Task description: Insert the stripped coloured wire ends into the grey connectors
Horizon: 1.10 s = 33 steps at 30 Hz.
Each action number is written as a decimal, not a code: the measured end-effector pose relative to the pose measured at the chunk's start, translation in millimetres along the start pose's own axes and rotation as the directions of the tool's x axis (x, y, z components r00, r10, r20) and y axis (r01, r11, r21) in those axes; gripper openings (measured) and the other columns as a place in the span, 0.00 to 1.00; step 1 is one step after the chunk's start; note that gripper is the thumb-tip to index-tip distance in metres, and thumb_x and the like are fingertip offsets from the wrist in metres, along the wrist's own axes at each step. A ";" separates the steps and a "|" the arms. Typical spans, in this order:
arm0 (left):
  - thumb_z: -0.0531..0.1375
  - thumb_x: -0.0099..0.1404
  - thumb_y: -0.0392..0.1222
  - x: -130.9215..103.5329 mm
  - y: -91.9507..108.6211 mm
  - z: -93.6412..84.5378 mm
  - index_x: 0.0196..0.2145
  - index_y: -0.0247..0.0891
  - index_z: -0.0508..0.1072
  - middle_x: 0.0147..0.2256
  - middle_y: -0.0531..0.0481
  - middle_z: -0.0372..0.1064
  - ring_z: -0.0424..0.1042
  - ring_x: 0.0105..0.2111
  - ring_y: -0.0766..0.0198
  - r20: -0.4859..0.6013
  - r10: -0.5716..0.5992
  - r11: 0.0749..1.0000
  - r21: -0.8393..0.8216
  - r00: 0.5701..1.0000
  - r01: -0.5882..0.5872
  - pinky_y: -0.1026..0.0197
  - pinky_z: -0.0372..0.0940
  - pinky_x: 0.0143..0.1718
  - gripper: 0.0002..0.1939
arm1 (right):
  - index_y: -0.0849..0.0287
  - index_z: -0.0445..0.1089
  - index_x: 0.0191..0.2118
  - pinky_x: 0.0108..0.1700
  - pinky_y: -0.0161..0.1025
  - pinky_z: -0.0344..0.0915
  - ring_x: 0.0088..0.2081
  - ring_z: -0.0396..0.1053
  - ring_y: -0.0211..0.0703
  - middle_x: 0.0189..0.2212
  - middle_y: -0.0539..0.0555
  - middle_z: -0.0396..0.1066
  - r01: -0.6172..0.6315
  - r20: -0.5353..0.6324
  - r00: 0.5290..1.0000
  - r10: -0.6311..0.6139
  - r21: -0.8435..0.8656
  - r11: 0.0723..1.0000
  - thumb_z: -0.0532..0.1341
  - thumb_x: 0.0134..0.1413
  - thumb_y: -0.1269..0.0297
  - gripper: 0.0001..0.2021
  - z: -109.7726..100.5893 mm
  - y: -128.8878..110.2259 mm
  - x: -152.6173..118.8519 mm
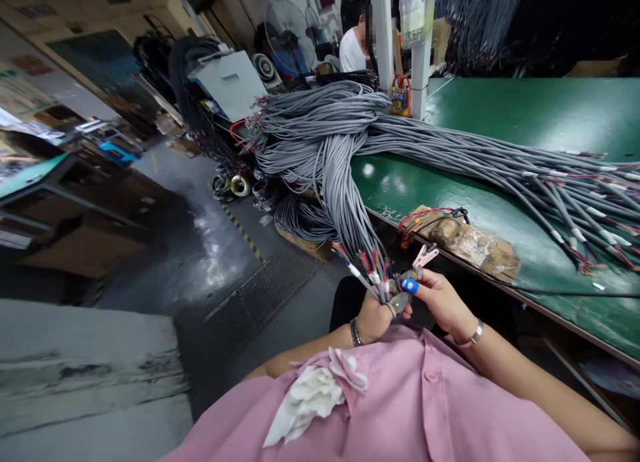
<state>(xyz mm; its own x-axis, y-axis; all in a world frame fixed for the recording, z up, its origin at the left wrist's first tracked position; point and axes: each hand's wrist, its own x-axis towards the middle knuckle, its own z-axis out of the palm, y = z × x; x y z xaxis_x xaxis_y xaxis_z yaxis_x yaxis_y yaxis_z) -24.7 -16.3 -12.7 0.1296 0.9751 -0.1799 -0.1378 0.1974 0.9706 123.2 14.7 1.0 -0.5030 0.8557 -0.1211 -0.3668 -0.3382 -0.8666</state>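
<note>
In the head view, my left hand (374,317) is closed around the ends of several grey cables (345,182), whose thin coloured wires stick out past white bands. Its fingertips carry greyish coverings. My right hand (443,299) meets it in front of my body, with a blue covering (410,286) on the thumb. That thumb and the forefinger pinch together at the wire ends (397,283), though the fingers partly hide them. Just above the right forefinger is a pink clip (426,256); whether it touches the hand, I cannot tell.
A large grey cable bundle (320,115) lies across the green table (500,105), its stripped ends spread at right. A wooden block (473,245) with wires sits at the table's edge. Behind are a fan (290,35) and a person (353,49) in white. Floor lies at left.
</note>
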 end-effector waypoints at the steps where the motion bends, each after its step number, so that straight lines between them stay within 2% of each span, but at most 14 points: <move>1: 0.65 0.54 0.52 -0.3 2.3 -1.8 0.24 0.32 0.72 0.21 0.47 0.70 0.69 0.21 0.65 0.055 -0.026 0.999 0.026 0.998 0.025 0.63 0.65 0.25 0.18 | 0.60 0.70 0.33 0.26 0.39 0.63 0.19 0.67 0.41 0.17 0.50 0.70 -0.017 0.022 1.000 0.017 -0.020 1.000 0.65 0.50 0.56 0.12 -1.2 -0.3 -0.8; 4: 0.67 0.51 0.50 -0.5 7.4 -5.8 0.23 0.31 0.72 0.20 0.47 0.70 0.69 0.20 0.65 0.129 -0.084 0.995 0.055 0.988 0.078 0.62 0.66 0.25 0.17 | 0.61 0.72 0.33 0.27 0.41 0.65 0.21 0.70 0.44 0.19 0.53 0.73 -0.049 0.080 0.995 0.054 -0.063 0.997 0.65 0.50 0.55 0.12 -4.2 -2.5 -3.2; 7: 0.66 0.53 0.51 0.1 6.4 -6.4 0.24 0.31 0.72 0.21 0.47 0.70 0.69 0.20 0.66 0.092 -0.081 0.997 0.015 0.992 0.080 0.63 0.64 0.24 0.18 | 0.61 0.73 0.32 0.31 0.41 0.65 0.24 0.71 0.43 0.21 0.53 0.74 -0.049 0.065 0.996 0.055 -0.080 0.996 0.64 0.52 0.55 0.12 -7.1 -1.5 -3.2; 9: 0.64 0.55 0.52 0.6 3.4 -5.1 0.25 0.31 0.73 0.21 0.46 0.71 0.69 0.19 0.66 0.025 -0.045 0.998 -0.033 0.999 0.045 0.64 0.63 0.23 0.18 | 0.60 0.73 0.30 0.33 0.39 0.64 0.25 0.69 0.40 0.21 0.52 0.73 -0.034 -0.027 0.999 0.032 -0.080 0.996 0.64 0.51 0.56 0.11 -11.9 3.9 -0.9; 11: 0.63 0.57 0.52 1.2 0.9 -3.0 0.26 0.31 0.73 0.21 0.46 0.71 0.69 0.19 0.66 -0.042 -0.004 0.997 -0.072 0.999 0.001 0.65 0.60 0.22 0.18 | 0.60 0.72 0.27 0.32 0.37 0.63 0.24 0.67 0.37 0.21 0.50 0.71 -0.015 -0.173 0.985 0.008 -0.037 0.999 0.67 0.48 0.57 0.11 -19.9 11.4 2.9; 13: 0.62 0.58 0.52 1.9 0.8 -0.6 0.26 0.32 0.73 0.22 0.46 0.71 0.69 0.19 0.66 -0.086 0.023 0.994 -0.101 0.996 -0.032 0.66 0.59 0.21 0.17 | 0.59 0.72 0.26 0.31 0.35 0.63 0.24 0.65 0.35 0.22 0.49 0.70 -0.006 -0.299 0.954 0.032 0.089 0.996 0.68 0.46 0.57 0.11 -29.6 16.8 7.5; 14: 0.62 0.58 0.51 2.5 1.9 0.7 0.26 0.32 0.72 0.22 0.46 0.71 0.69 0.19 0.66 -0.101 0.028 0.992 -0.117 0.995 -0.040 0.66 0.58 0.20 0.17 | 0.58 0.72 0.28 0.31 0.35 0.63 0.25 0.65 0.35 0.23 0.49 0.70 -0.007 -0.323 0.944 0.063 0.173 0.985 0.68 0.46 0.54 0.12 -33.9 17.6 9.7; 17: 0.63 0.56 0.49 4.7 7.4 5.2 0.25 0.33 0.71 0.21 0.48 0.70 0.68 0.19 0.67 -0.120 0.022 0.983 -0.177 0.993 -0.043 0.66 0.57 0.20 0.15 | 0.56 0.73 0.33 0.34 0.38 0.66 0.29 0.68 0.39 0.29 0.52 0.72 -0.023 -0.248 0.962 0.115 0.348 0.937 0.61 0.50 0.43 0.19 -40.3 11.6 16.0; 19: 0.64 0.55 0.48 6.6 10.7 8.4 0.24 0.33 0.70 0.20 0.49 0.70 0.68 0.18 0.67 -0.109 0.019 0.978 -0.206 0.994 -0.042 0.66 0.57 0.20 0.14 | 0.56 0.73 0.34 0.34 0.37 0.66 0.30 0.67 0.39 0.31 0.53 0.72 0.001 -0.199 0.978 0.070 0.334 0.943 0.59 0.51 0.41 0.21 -38.2 3.9 19.8; 23: 0.63 0.57 0.48 10.2 11.8 13.6 0.26 0.33 0.71 0.21 0.49 0.70 0.68 0.18 0.67 -0.103 0.010 0.982 -0.187 0.995 -0.029 0.66 0.57 0.20 0.14 | 0.58 0.73 0.31 0.32 0.35 0.64 0.29 0.65 0.37 0.27 0.51 0.71 0.092 -0.221 0.975 -0.038 0.241 0.966 0.61 0.52 0.46 0.18 -30.3 -4.6 26.0; 30: 0.63 0.57 0.47 14.7 9.7 19.6 0.24 0.32 0.71 0.19 0.48 0.69 0.68 0.17 0.67 -0.087 0.013 0.991 -0.129 0.996 -0.024 0.66 0.55 0.19 0.14 | 0.58 0.74 0.30 0.31 0.35 0.63 0.28 0.65 0.38 0.26 0.50 0.71 0.147 -0.347 0.937 -0.030 0.318 0.937 0.67 0.47 0.51 0.14 -27.4 0.5 30.0; 33: 0.64 0.56 0.48 15.1 10.9 20.2 0.23 0.33 0.70 0.19 0.48 0.70 0.68 0.17 0.67 -0.087 -0.010 0.993 -0.116 0.996 0.000 0.66 0.55 0.19 0.15 | 0.57 0.73 0.29 0.31 0.36 0.63 0.28 0.65 0.38 0.26 0.50 0.71 0.145 -0.344 0.939 -0.032 0.309 0.940 0.66 0.47 0.50 0.15 -24.4 -0.4 29.8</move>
<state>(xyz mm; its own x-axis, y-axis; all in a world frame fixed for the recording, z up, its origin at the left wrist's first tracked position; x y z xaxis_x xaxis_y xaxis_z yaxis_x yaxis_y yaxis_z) -4.4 -1.5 -1.6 0.0446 0.9782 -0.2029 -0.2512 0.2076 0.9454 127.5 50.0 -14.1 -0.1914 0.9486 -0.2522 -0.6600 -0.3145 -0.6822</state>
